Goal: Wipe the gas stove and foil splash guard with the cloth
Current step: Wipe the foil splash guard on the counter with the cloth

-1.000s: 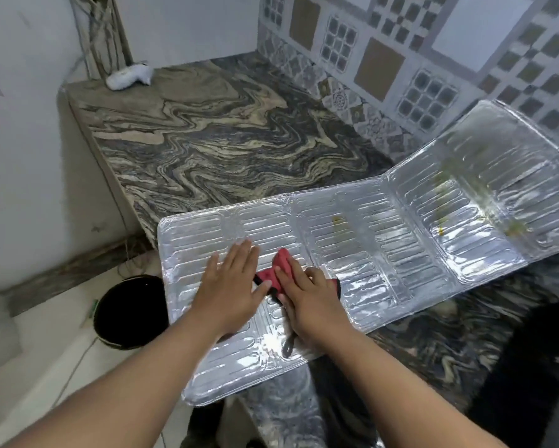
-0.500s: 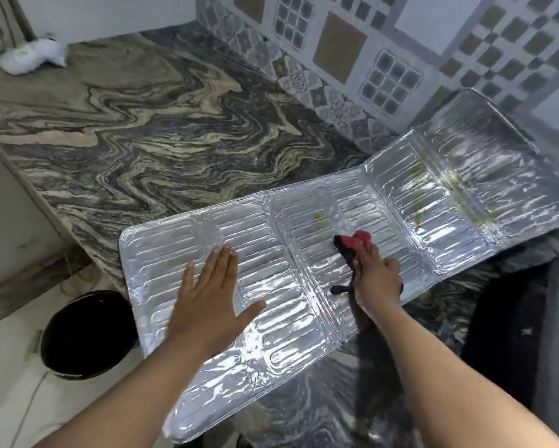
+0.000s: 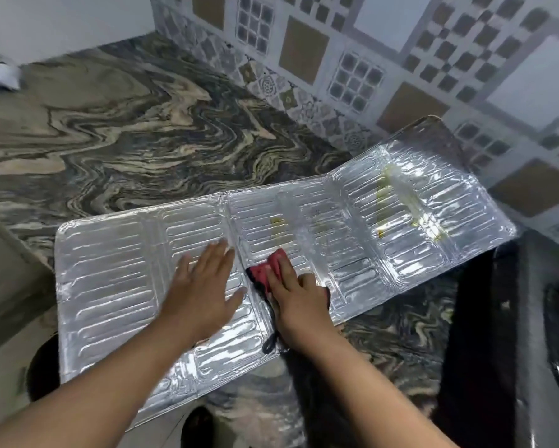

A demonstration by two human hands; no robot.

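Note:
A ribbed silver foil splash guard [image 3: 110,279] lies unfolded flat on the marble counter, its near-left corner hanging past the counter's edge. Yellowish grease stains mark its middle and right panels. My right hand [image 3: 299,302] presses a red cloth with black trim [image 3: 265,270] onto the middle panel, just below one stain. My left hand [image 3: 204,289] lies flat, fingers spread, on the panel to the left of the cloth. The black gas stove [image 3: 510,334] shows at the right edge, partly cut off.
The swirled marble counter [image 3: 142,140] stretches away to the back left. A patterned tile wall [image 3: 368,59] rises behind the guard. A white object [image 3: 0,76] lies at the far left. A dark round bin [image 3: 42,373] stands on the floor under the guard's overhang.
My right hand slid the cloth right along the guard, then back left toward my left hand. The left hand stayed flat on the foil. The view shifted right.

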